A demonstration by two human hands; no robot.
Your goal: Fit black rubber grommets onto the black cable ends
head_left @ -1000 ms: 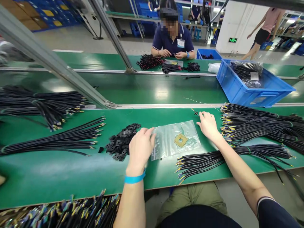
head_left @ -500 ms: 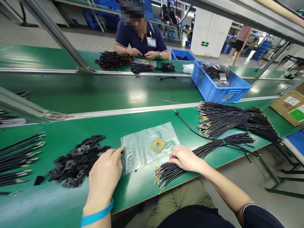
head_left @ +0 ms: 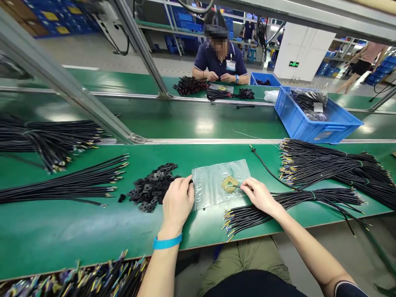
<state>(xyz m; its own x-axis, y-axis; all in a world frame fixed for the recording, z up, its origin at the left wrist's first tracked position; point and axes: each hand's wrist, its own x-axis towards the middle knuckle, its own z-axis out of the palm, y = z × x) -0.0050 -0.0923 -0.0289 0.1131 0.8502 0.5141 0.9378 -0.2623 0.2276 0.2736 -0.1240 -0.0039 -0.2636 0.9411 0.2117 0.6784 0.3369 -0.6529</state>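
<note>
A clear plastic bag lies on the green table, with a yellowish square piece that has a central hole on it. My right hand pinches a black cable near its end, whose tip is over the yellowish piece. My left hand is at the bag's left edge, beside a pile of flat black parts; its fingers are close together, and what they hold, if anything, is hidden. A bundle of black cables lies below my right hand.
More cable bundles lie at the right and left. A blue bin stands at the back right. A metal frame post slants across the left. Across the table sits a person working with small parts.
The view has swung left. My right hand has moved from the cable bundle up to the yellowish piece, now with a cable in its fingers. My left hand stays by the bag's left edge.
</note>
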